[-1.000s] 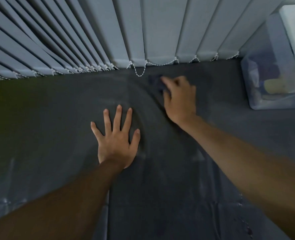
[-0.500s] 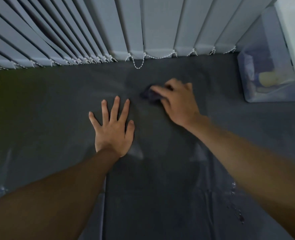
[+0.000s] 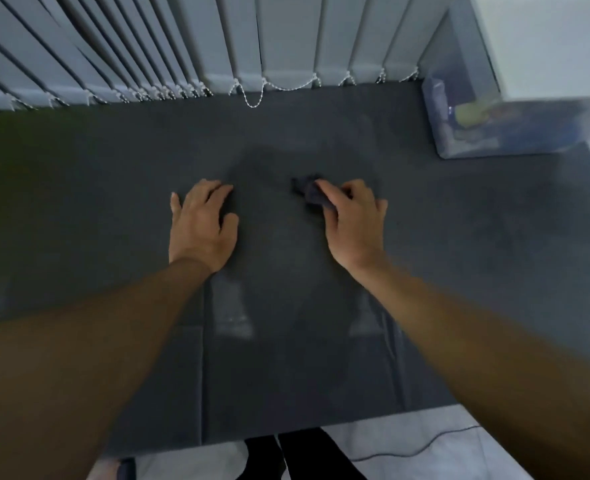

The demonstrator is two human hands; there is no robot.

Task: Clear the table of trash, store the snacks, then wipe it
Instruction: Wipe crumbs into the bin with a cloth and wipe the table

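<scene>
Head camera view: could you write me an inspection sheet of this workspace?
Surface: dark grey table, pale sheen patches near the front edge.
Job's things: dark cloth on the table; clear storage bin at the far right, contents blurred.
Clutter: nothing seen.
Hands: left hand rests on the table, fingers bent, holding nothing; right hand grips the cloth.
Cables: thin cable on the pale floor, front right.
Surroundings: vertical blinds behind the table; white object next to the bin.

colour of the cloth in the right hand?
Dark navy, near black; the cloth shows under the right hand in the head view.
</scene>
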